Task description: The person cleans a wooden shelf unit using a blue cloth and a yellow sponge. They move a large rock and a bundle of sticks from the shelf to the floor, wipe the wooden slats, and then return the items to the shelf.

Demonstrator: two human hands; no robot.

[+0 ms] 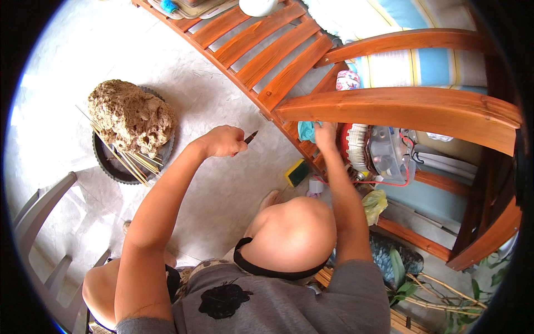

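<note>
My left hand (225,141) is closed around a slim dark tool with a pointed tip (251,137), too small to name, held over the pale floor. Over the slatted wooden bench (273,71), my right hand (326,135) touches a crumpled turquoise cloth or bag (306,131); its fingertips are partly hidden, so its grip is unclear. Left of my left hand, a rough porous rock (129,115) rests in a round dark tray with a ridged rim (100,160). Several thin wooden sticks (133,167) lean across that tray beside the rock.
A yellow-and-green sponge (297,172) and a white roll (316,185) lie near my foot. Right of my right hand are a clear plastic container (390,152) and a red cord (388,182). The wooden armrest (396,104) curves above them. A plastic chair (41,208) stands at left.
</note>
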